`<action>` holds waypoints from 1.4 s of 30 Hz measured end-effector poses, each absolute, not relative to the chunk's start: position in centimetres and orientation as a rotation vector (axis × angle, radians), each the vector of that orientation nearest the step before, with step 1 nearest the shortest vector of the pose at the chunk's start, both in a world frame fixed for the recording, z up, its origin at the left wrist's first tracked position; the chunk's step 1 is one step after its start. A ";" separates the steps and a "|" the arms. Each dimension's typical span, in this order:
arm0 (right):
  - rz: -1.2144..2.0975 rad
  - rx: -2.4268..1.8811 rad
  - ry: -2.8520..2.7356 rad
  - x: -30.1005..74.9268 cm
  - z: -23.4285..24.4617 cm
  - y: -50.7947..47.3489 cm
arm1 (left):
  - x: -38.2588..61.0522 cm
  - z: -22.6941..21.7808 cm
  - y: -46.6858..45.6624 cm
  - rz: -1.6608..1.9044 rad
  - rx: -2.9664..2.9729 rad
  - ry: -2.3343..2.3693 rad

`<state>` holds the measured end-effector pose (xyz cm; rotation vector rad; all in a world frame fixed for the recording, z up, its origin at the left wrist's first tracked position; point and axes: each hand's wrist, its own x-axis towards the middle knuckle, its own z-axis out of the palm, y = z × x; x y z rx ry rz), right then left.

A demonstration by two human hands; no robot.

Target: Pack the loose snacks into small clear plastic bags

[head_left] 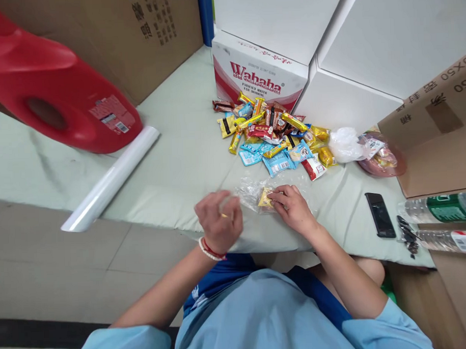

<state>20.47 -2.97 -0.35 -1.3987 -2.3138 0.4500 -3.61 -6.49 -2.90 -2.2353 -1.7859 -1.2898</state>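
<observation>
My right hand [293,205] rests at the front of the table with its fingertips closed on a small yellow snack packet [265,198]. The packet lies on a crumpled clear plastic bag [249,190], and my fingers cover its right side. To the left, my left hand [220,221] is raised with its fingers curled in. Motion smears its fingertips; a bit of yellow shows among them, too small to name. Beyond both hands spreads a heap of wrapped snacks [267,127] in yellow, blue, red and brown wrappers.
Behind the heap stands a Wahaha water carton [260,71]. A red jug [62,94] and a white roll [111,179] lie left. Rightward are a white plastic bag [345,144], a reddish bowl [393,161], a phone [380,215], plastic bottles [448,207] and a cardboard box [438,131].
</observation>
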 end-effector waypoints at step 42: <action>0.800 -1.765 -2.665 21.3 2.6 8.3 | 2.5 -3.7 -5.1 -0.717 -2.865 -1.584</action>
